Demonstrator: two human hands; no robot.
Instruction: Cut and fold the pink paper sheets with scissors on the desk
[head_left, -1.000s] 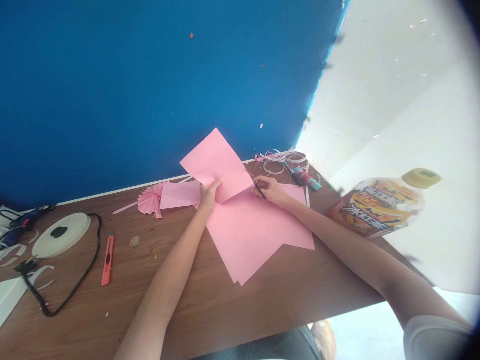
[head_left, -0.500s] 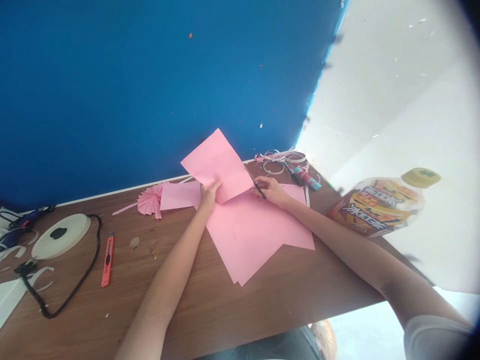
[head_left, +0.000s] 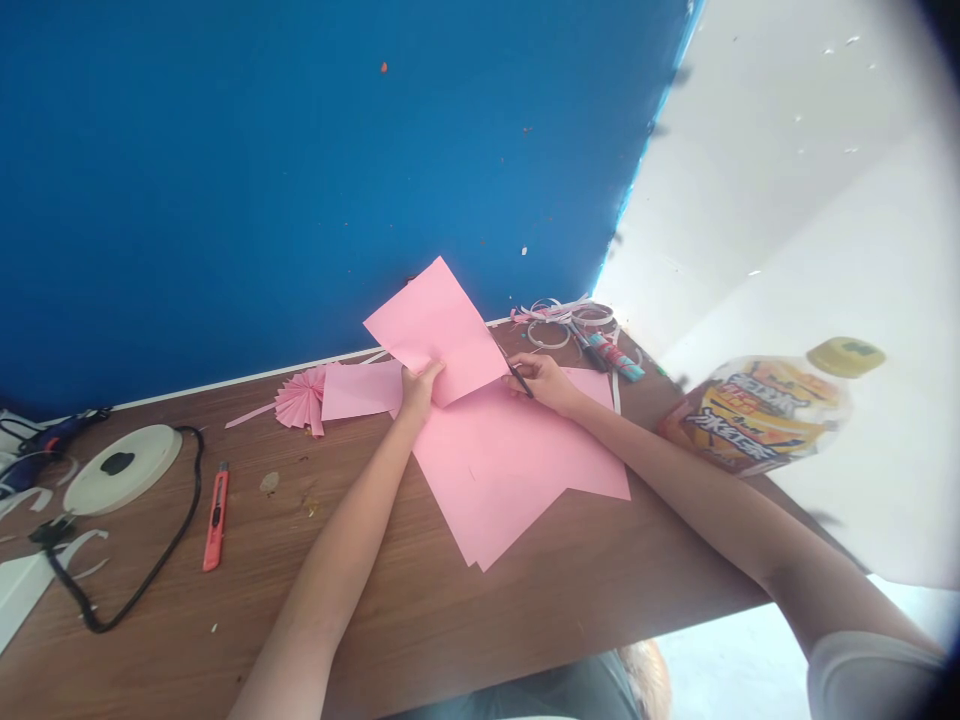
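A pink sheet of paper (head_left: 442, 325) is held up and tilted above the table. My left hand (head_left: 420, 388) pinches its lower left edge, thumb on the near face. My right hand (head_left: 541, 380) grips a pair of dark scissors (head_left: 519, 380) at the sheet's right edge; the blades lie along that edge and are partly hidden by the paper. Beneath both hands lie larger pink sheets (head_left: 502, 480), overlapping one another. To the left are a pink paper strip (head_left: 360, 390) and a pleated pink paper fan (head_left: 300, 398).
A red utility knife (head_left: 216, 520), a round white lid-like disc (head_left: 127, 470) and a black cord (head_left: 169, 550) lie left. White strip coils (head_left: 551, 330) and a red-and-blue tube (head_left: 616, 357) sit at the back right. A yellow-capped bottle (head_left: 757, 412) stands near my right forearm.
Hardly anything differs. The view has shifted very slightly, while both hands keep their hold on the paper and the scissors.
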